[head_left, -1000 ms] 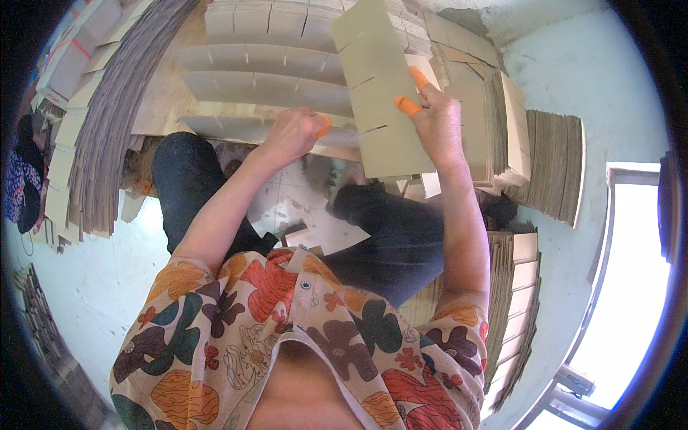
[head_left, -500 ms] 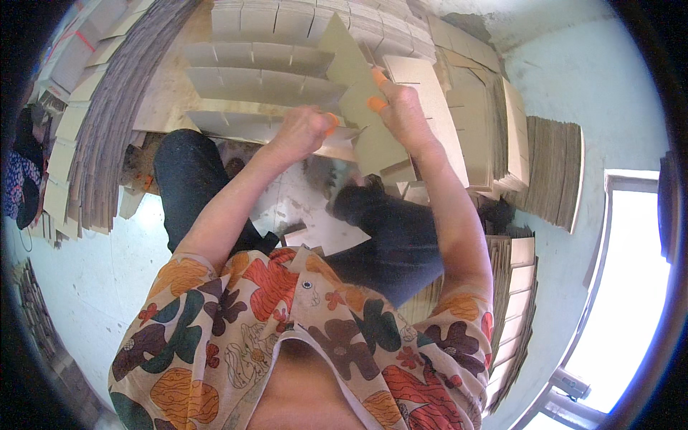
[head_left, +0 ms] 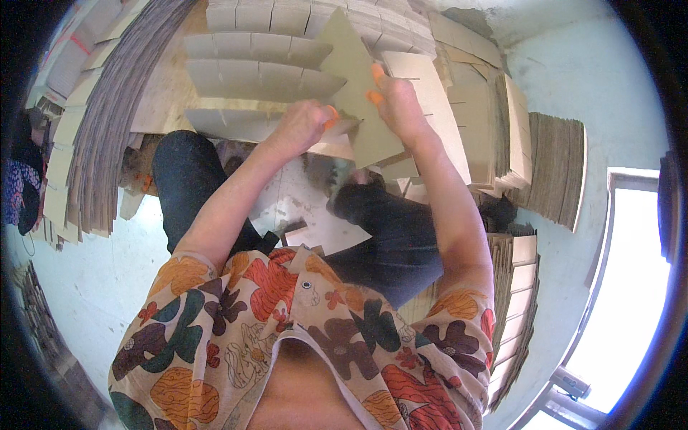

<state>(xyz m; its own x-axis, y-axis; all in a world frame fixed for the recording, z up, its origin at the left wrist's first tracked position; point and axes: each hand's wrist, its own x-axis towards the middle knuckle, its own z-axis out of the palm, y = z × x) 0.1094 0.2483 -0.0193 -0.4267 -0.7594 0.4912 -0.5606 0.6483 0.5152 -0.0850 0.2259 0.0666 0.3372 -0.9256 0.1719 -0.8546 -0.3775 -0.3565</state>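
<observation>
Several slotted cardboard strips [head_left: 258,77] stand on edge in rows in front of me. My left hand [head_left: 301,127] is closed on the right end of the nearest strip [head_left: 233,123], with an orange cover on a fingertip. Across the right ends of these rows runs another cardboard strip [head_left: 362,107], tilted and narrowing to a point at its far end. My right hand [head_left: 401,107] grips that crosswise strip along its right edge, its fingers also capped in orange. Whether the strips' slots interlock is hard to make out.
Slotted cardboard sheets [head_left: 423,93] lie right of my right hand, beside taller stacks [head_left: 512,136]. A long cardboard stack [head_left: 118,107] stands at the left, and more pieces [head_left: 330,18] line the far side. My knees flank the wooden board [head_left: 168,93].
Both hands keep their grips and shift only slightly. The crosswise cardboard strip has tilted a little and sits closer against the ends of the standing rows.
</observation>
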